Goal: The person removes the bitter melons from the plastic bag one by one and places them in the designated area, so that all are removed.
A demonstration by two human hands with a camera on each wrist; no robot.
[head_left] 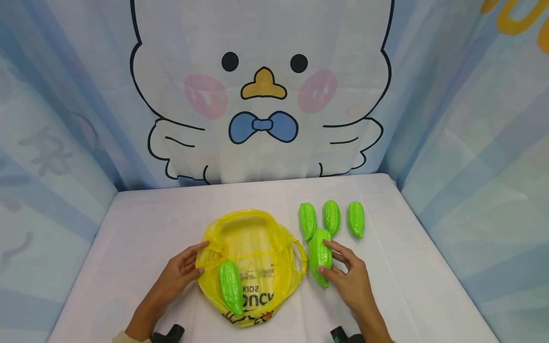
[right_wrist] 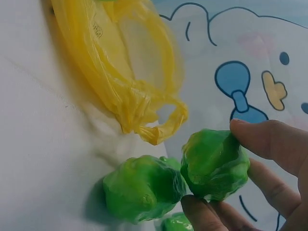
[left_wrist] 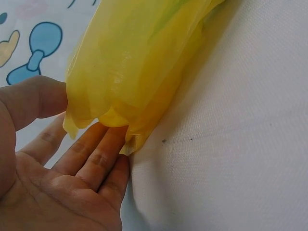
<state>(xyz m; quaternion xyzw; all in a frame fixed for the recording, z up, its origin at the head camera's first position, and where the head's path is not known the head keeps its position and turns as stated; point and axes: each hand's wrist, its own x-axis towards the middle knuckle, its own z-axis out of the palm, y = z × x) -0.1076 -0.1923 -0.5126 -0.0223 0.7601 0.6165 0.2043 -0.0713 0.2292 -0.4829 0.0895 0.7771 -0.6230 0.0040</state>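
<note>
The left hand (head_left: pixel 185 267) holds the yellow bag (head_left: pixel 257 243) by its left edge; the right hand (head_left: pixel 348 274) grips a green gourd (head_left: pixel 320 257) just right of it. Bagging seems the step in hand; next probably calls for carrying leftward.

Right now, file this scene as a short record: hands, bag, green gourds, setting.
left hand: holds the edge of the yellow bag between thumb and fingers
right hand: grips a green gourd
bag contents: one gourd, seen through the open mouth
other gourds: three, on the white table
backdrop: cartoon bird, blue bow tie
</note>
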